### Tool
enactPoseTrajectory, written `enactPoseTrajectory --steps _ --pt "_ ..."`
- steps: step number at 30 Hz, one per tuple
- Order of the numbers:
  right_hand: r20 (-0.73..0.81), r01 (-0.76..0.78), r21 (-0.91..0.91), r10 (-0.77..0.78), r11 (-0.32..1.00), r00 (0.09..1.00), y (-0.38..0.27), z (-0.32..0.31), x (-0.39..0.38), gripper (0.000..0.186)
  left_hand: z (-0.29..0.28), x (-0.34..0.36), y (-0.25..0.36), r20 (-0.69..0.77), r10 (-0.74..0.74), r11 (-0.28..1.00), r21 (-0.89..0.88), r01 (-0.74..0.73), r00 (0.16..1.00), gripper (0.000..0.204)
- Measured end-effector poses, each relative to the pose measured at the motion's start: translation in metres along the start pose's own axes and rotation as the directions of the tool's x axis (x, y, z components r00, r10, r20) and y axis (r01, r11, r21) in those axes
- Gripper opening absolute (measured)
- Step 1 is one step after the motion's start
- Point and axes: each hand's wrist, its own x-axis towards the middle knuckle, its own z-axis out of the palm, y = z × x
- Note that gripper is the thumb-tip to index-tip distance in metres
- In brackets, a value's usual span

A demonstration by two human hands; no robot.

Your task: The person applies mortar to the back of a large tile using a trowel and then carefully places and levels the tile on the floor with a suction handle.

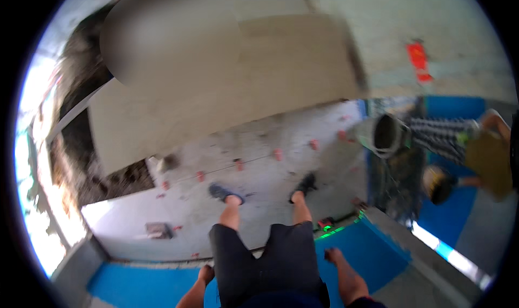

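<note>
My left hand (205, 274) hangs beside my left thigh, its fingers curled with nothing visible in them. Beside my right thigh hangs my right hand (333, 255), also curled and apparently holding nothing. Dark shorts (265, 265) and dark shoes (224, 193) show between and beyond my hands. I stand on large pale tiles (259, 183), with a row of red tile-levelling wedges (278, 154) along the seam past my feet. Nearest my right hand is a small red and black device (326, 223) with green light, at the tile edge.
A large beige slab (227, 97) lies ahead. At left is a grey block-like object (158, 231). A co-worker (489, 159) bends at right near a bucket (384, 135). Blue sheeting (367, 248) and a low ledge (438, 270) border the tiles; dark rough ground (130, 181) shows left.
</note>
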Motion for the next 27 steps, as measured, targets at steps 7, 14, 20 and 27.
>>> enactPoseTrajectory --steps 7,14,20,27 --pt "-0.508 -0.194 0.543 0.504 0.817 0.699 0.112 -0.228 -0.007 0.039 0.109 0.036 0.020 -0.232 0.517 0.855 0.181 -0.486 0.824 0.029" --pt "-0.520 0.009 0.787 0.656 0.617 0.547 0.239 -0.377 0.011 0.039 0.075 0.043 0.171 -0.218 0.151 0.988 0.019 -0.150 0.964 0.030" --pt "-0.349 0.388 0.919 0.601 0.069 0.719 0.230 -0.483 0.135 0.056 0.081 0.040 0.224 -0.250 0.023 0.999 -0.026 -0.030 0.968 0.030" --pt "-0.263 0.423 0.880 0.522 -0.214 0.811 0.177 -0.536 0.238 0.051 0.121 0.020 0.194 -0.214 -0.017 0.999 0.023 0.022 0.977 0.030"
